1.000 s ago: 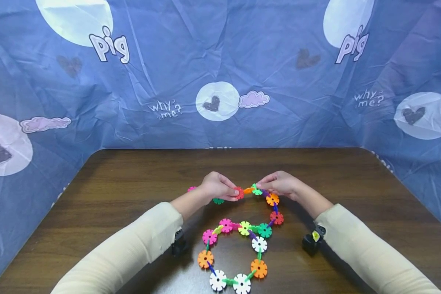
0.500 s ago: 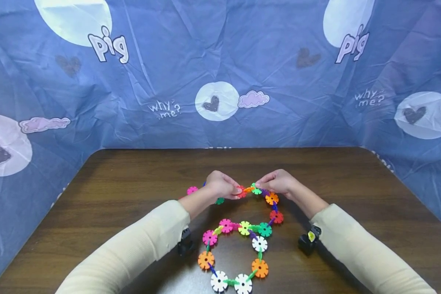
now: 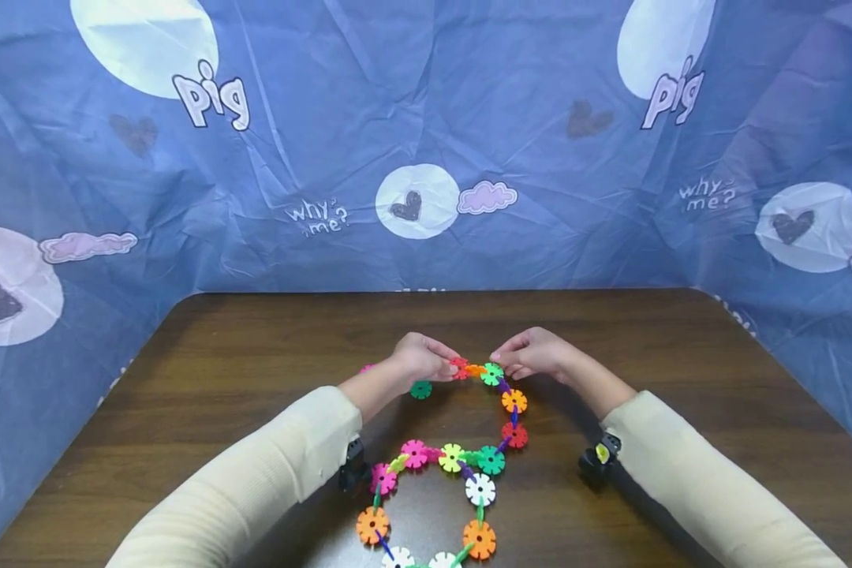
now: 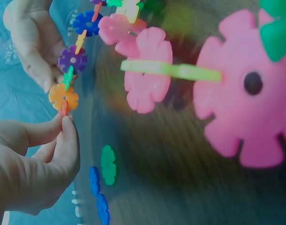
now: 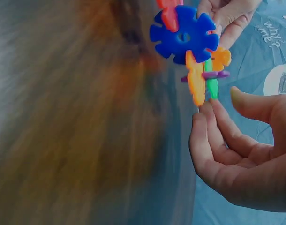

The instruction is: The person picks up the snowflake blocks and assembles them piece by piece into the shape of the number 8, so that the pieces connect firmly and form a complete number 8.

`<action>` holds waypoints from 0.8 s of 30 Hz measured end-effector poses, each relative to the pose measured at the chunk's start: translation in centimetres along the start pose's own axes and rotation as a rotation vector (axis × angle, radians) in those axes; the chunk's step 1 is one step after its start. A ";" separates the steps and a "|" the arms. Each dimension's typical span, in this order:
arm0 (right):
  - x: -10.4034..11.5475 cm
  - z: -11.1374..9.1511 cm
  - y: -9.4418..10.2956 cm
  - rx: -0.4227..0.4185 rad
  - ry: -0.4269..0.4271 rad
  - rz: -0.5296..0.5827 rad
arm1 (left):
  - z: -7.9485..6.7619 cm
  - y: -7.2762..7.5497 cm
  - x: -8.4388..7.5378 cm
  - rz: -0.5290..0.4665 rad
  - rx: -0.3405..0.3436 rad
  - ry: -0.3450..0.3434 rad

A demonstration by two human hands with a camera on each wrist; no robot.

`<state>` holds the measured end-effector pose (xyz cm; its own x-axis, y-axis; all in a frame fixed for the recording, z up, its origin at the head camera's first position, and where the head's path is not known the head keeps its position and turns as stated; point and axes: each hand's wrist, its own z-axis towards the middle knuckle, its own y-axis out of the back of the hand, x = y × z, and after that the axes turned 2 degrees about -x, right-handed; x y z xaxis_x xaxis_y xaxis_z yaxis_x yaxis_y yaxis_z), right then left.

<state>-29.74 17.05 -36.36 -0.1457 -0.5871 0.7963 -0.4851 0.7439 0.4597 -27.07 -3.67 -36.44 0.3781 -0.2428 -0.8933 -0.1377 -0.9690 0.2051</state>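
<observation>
A chain of slotted plastic snowflake discs, in many colours, lies on the table. My left hand [image 3: 422, 358] pinches it at a red disc [image 3: 459, 368] near the far end; the left wrist view shows thumb and forefinger on a disc's edge. My right hand [image 3: 539, 353] is beside the bright green disc [image 3: 492, 374], its thumb well apart from the fingers in the right wrist view. Its fingertips [image 5: 205, 107] are just by the chain; whether they touch it I cannot tell. From there the chain curves down past an orange disc [image 3: 514, 401] to a near loop.
The loop's lower white discs [image 3: 398, 558] are cut off by the frame. A teal-green disc [image 3: 420, 390] lies under my left wrist, a pink one [image 3: 367, 368] partly hidden behind it. The brown table [image 3: 255, 339] ends at a blue printed cloth [image 3: 326, 158].
My right hand has let go of the bright green disc and opened its fingers. The chain's curve and near loop have shifted left and towards me. My left hand keeps its pinch.
</observation>
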 end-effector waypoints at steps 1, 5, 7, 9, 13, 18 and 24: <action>0.2 0.2 -0.1 -0.010 0.013 -0.020 | 0.1 0.1 0.0 0.000 0.001 0.004; 1.1 1.5 -0.5 0.000 0.023 -0.089 | 0.3 0.4 -0.1 -0.005 0.004 0.000; 1.5 2.0 -0.7 0.024 0.010 -0.105 | 0.4 0.5 -0.2 -0.020 0.009 0.003; 1.9 2.5 -0.7 0.054 -0.003 -0.116 | 0.6 0.5 -0.3 -0.037 0.016 -0.002; 2.0 3.2 -0.9 0.083 -0.016 -0.125 | 0.8 0.5 -0.2 -0.061 0.028 -0.005; 2.0 3.6 -0.9 0.090 -0.004 -0.109 | 1.1 1.0 0.0 0.010 0.031 -0.051; 2.0 3.5 -0.9 0.084 -0.019 -0.079 | 0.6 3.1 0.5 0.374 -0.008 -0.188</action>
<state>-32.64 14.09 -36.61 -0.1199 -0.6491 0.7512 -0.5658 0.6664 0.4855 -27.89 -6.78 -36.54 0.1299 -0.5662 -0.8140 -0.2269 -0.8161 0.5315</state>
